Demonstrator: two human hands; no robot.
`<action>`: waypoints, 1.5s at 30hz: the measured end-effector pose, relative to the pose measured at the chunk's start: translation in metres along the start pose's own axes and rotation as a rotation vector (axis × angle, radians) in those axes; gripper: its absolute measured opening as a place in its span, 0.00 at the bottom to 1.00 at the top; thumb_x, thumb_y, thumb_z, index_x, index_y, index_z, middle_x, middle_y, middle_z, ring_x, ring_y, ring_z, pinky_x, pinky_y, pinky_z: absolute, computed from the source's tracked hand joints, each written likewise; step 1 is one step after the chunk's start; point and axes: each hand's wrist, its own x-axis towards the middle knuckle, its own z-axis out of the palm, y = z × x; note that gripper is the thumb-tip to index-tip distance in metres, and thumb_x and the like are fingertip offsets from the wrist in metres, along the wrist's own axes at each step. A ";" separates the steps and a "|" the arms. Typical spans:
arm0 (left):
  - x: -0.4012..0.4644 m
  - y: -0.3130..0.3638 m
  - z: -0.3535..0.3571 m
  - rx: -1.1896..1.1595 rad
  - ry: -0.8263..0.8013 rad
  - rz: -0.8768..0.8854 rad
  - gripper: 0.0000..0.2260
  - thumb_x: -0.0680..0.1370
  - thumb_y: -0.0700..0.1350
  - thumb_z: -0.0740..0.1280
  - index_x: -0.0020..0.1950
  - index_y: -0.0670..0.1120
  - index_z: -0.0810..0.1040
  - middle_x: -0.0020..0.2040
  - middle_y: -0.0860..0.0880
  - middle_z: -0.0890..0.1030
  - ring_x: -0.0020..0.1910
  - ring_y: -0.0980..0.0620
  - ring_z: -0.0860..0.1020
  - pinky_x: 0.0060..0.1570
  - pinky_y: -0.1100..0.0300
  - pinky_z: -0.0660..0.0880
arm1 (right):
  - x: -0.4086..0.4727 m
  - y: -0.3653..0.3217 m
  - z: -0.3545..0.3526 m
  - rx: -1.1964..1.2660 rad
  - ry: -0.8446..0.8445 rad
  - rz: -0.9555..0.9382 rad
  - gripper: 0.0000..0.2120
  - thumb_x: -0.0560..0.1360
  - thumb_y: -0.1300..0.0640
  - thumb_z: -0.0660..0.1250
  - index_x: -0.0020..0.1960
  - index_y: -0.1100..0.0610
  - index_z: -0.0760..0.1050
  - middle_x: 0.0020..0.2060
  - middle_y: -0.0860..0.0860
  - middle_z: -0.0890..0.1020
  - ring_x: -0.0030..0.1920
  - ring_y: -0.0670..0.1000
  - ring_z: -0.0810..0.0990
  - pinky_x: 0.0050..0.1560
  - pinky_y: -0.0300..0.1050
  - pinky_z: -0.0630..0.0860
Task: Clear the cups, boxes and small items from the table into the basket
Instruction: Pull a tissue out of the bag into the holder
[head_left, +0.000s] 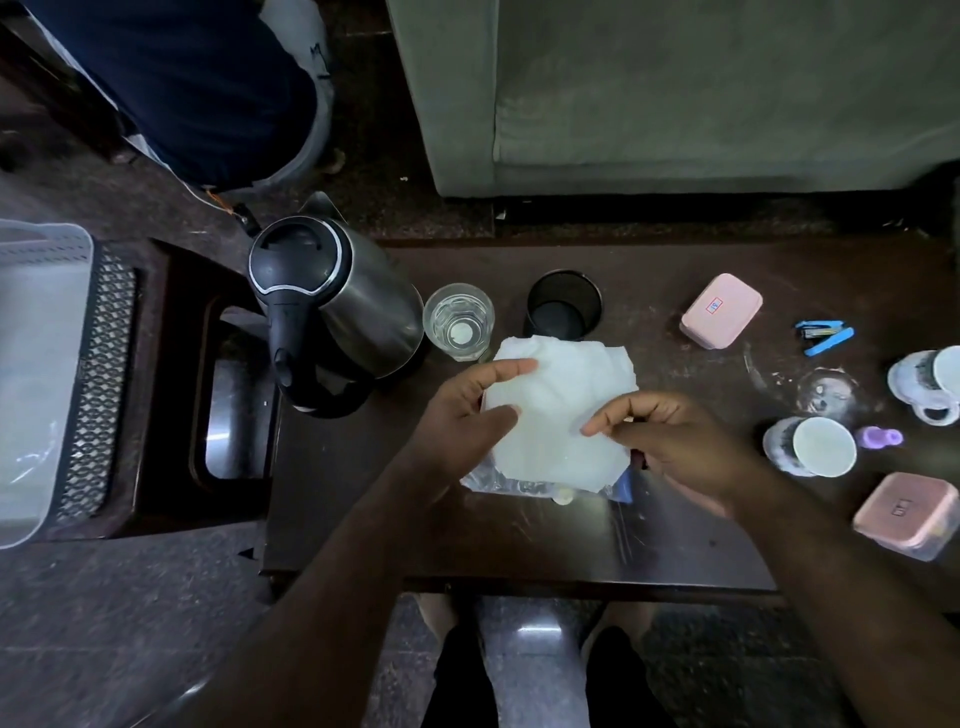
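A white paper napkin lies over a clear plastic packet in the middle of the dark table. My left hand pinches the napkin's left edge, and my right hand pinches its right edge. Behind it stand a clear glass and a black cup. To the right are two pink boxes, a blue stapler, two white mugs and a small purple item. The pale plastic basket sits far left.
A steel electric kettle stands at the table's back left corner. A dark side stool holds the basket. A grey sofa is behind the table. Another person's leg is at the upper left. My feet show below the table edge.
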 end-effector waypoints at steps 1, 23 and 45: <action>0.001 -0.002 -0.002 -0.044 -0.021 -0.015 0.23 0.76 0.27 0.65 0.64 0.49 0.77 0.61 0.48 0.82 0.59 0.51 0.80 0.59 0.53 0.78 | 0.000 0.000 -0.003 0.017 -0.008 0.003 0.20 0.79 0.72 0.62 0.46 0.52 0.87 0.50 0.50 0.88 0.47 0.46 0.86 0.44 0.38 0.82; 0.026 0.021 -0.011 0.661 -0.194 0.246 0.04 0.73 0.39 0.75 0.41 0.42 0.82 0.40 0.45 0.78 0.43 0.50 0.76 0.43 0.58 0.70 | 0.008 -0.029 -0.026 -0.603 0.281 -0.242 0.08 0.65 0.62 0.81 0.38 0.57 0.82 0.50 0.48 0.79 0.47 0.38 0.79 0.49 0.30 0.73; 0.076 0.034 0.014 0.156 0.311 -0.303 0.05 0.76 0.41 0.71 0.42 0.41 0.79 0.35 0.46 0.84 0.22 0.54 0.78 0.24 0.61 0.76 | 0.068 -0.088 -0.026 -0.575 0.669 -0.300 0.08 0.74 0.66 0.69 0.46 0.56 0.84 0.37 0.46 0.85 0.34 0.39 0.80 0.38 0.35 0.76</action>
